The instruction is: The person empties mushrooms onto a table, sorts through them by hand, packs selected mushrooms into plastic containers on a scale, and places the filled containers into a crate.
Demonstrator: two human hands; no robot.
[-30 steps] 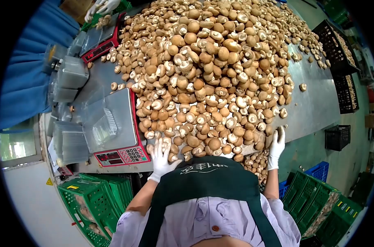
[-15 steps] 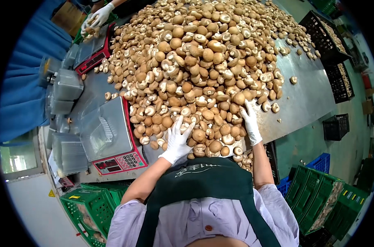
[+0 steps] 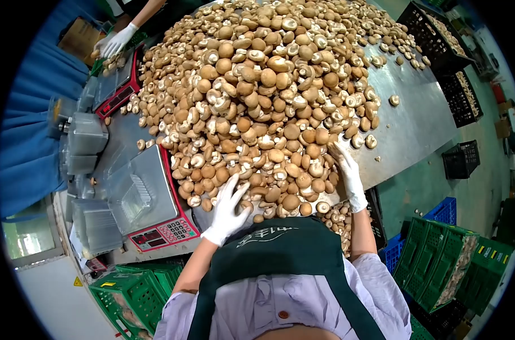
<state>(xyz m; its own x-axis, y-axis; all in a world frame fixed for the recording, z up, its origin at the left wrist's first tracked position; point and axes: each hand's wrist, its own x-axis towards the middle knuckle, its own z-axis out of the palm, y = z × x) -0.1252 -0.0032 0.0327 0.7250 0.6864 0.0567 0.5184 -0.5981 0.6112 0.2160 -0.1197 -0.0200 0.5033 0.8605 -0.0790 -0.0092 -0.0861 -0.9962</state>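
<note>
A large heap of brown mushrooms (image 3: 257,107) covers the metal table (image 3: 407,119). My left hand (image 3: 228,211), in a white glove, lies at the heap's near left edge with fingers spread against several mushrooms. On the near right side, my right hand (image 3: 350,174), also gloved, reaches along the heap with its fingers stretched out and touching it. Neither hand is closed round a mushroom. Left of my left hand sits a red weighing scale (image 3: 167,233) with a clear plastic tray (image 3: 135,195) on its plate.
Stacks of clear trays (image 3: 96,224) line the left edge. A co-worker's gloved hand (image 3: 118,41) is by a second scale (image 3: 118,90). A black crate (image 3: 375,215) holding mushrooms is below the table edge. Green crates (image 3: 436,263) stand right, more (image 3: 127,297) at left.
My left hand has shifted slightly left and toward me, its fingers spread wider. My right hand remains at the heap's right side. The co-worker's hand has moved. The whole view has shifted slightly.
</note>
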